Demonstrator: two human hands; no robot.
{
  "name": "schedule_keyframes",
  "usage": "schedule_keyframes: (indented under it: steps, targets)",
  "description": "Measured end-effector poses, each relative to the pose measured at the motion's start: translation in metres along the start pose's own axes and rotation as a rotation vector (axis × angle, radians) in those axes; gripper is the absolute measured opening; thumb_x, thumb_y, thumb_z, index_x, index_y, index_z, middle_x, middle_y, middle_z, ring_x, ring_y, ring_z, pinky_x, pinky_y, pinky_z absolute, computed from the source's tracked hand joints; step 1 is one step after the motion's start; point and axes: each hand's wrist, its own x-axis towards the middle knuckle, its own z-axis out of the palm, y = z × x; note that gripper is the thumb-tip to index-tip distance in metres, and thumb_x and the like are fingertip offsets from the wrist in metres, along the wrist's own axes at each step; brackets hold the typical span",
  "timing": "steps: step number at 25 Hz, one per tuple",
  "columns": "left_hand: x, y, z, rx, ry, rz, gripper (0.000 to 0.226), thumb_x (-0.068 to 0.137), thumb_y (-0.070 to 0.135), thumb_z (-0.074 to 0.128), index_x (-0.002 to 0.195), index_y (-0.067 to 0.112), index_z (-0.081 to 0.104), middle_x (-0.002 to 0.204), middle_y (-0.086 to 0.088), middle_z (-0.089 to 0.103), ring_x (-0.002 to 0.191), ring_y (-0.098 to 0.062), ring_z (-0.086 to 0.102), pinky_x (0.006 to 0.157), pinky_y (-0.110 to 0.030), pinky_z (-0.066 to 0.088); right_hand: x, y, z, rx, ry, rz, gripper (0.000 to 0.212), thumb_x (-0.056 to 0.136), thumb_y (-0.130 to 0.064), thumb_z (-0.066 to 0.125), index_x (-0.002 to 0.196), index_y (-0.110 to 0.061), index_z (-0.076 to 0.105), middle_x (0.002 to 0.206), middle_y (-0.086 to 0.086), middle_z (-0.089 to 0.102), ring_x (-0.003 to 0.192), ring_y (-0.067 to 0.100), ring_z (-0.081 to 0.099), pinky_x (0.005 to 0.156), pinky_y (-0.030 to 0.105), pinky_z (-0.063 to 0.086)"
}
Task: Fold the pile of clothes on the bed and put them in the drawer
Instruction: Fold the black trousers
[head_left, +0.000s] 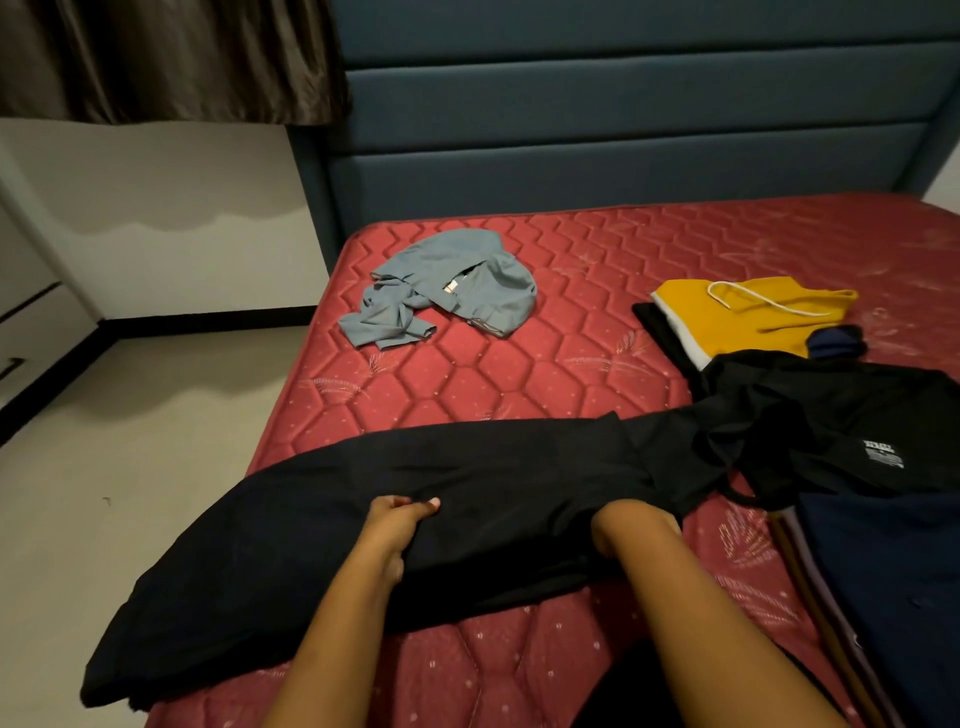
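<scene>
Two hands on the black garment (493, 467) lying under them: my left hand (397, 522) pinches a fold, my right hand (636, 517) fingers hidden, grip unreadable.

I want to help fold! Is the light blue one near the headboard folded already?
No, the light blue garment lies crumpled in a loose heap on the red mattress.

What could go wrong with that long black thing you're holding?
1. One end of the black garment hangs over the mattress edge, so it might slide to the floor when the left hand lifts it.
2. Its other end seems to lie against the black shirt, which could get dragged and messed up.
</scene>
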Motion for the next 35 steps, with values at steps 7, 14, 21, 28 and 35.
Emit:
schedule_keyframes:
  steps: [7, 14, 21, 28, 35]
  targets:
    - [0.001, 0.027, -0.007, 0.356, -0.017, 0.547, 0.042, 0.088, -0.010, 0.055, 0.114, 0.020, 0.067, 0.122, -0.002, 0.064, 0.117, -0.017, 0.056, 0.106, -0.029, 0.040, -0.032, 0.004, -0.028, 0.224, 0.990, -0.133, 0.037, 0.094, -0.022, 0.045, 0.130, -0.020, 0.052, 0.132, 0.005, 0.057, 0.124, 0.026, 0.051, 0.100, 0.038, 0.036]
    - [0.025, 0.002, -0.019, 0.732, 0.009, 0.525, 0.063, 0.088, 0.004, 0.064, 0.145, 0.013, 0.040, 0.154, -0.016, 0.030, 0.142, -0.025, 0.030, 0.113, -0.027, 0.021, 0.066, -0.011, 0.004, 0.287, 0.300, -0.307, 0.095, 0.079, -0.076, 0.048, 0.145, -0.051, -0.015, 0.156, -0.013, -0.027, 0.142, 0.037, -0.025, 0.107, 0.071, -0.005]
    - [0.000, 0.002, -0.004, 1.132, 0.513, 0.787, 0.046, 0.073, 0.007, 0.070, 0.118, 0.008, 0.066, 0.137, -0.012, 0.054, 0.102, -0.039, 0.060, 0.081, -0.049, 0.048, 0.076, -0.009, 0.006, 0.219, 0.537, -0.302, 0.072, 0.092, -0.070, 0.026, 0.148, -0.045, -0.012, 0.159, -0.011, -0.018, 0.144, 0.031, -0.023, 0.105, 0.068, -0.014]
    - [-0.001, -0.034, 0.058, 1.375, -0.026, 0.760, 0.094, 0.068, 0.083, -0.005, 0.150, 0.042, 0.017, 0.161, 0.006, 0.012, 0.148, -0.022, 0.009, 0.116, -0.050, 0.013, 0.085, -0.028, 0.008, 0.214, 0.596, -0.422, 0.065, 0.093, -0.068, 0.019, 0.149, -0.047, -0.008, 0.159, -0.014, -0.014, 0.146, 0.025, -0.018, 0.109, 0.063, -0.015]
    - [0.001, -0.033, 0.052, 1.415, 0.032, 0.596, 0.109, 0.046, 0.098, -0.013, 0.146, 0.054, -0.003, 0.161, 0.009, -0.007, 0.148, -0.025, -0.011, 0.114, -0.056, -0.007, 0.112, 0.022, -0.026, 0.440, 0.492, -0.215, 0.064, 0.095, -0.064, 0.026, 0.150, -0.045, -0.002, 0.160, -0.014, -0.012, 0.146, 0.029, -0.017, 0.105, 0.069, -0.014]
